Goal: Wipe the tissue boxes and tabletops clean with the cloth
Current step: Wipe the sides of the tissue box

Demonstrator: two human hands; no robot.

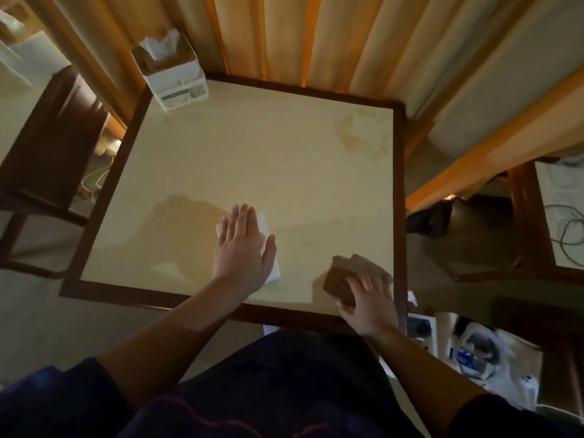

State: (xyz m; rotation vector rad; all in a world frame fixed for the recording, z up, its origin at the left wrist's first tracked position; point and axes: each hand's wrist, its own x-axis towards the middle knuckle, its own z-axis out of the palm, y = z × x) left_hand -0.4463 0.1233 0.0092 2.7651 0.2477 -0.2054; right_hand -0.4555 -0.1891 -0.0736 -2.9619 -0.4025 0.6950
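Note:
A square table with a pale top (252, 159) and a dark wooden rim fills the middle of the view. My left hand (241, 245) lies flat, fingers spread, on a white folded cloth (274, 273) near the front edge. My right hand (369, 300) rests on a brown cloth (344, 276) at the front right corner, fingers curled over it. A white tissue box (172, 71) with a tissue sticking out stands on the far left corner, apart from both hands.
Orange-beige curtains (316, 36) hang behind the table. A dark wooden chair (47, 143) stands at the left. Another table with cables (562, 222) is at the right. Bags and clutter (474, 352) lie on the floor at the lower right.

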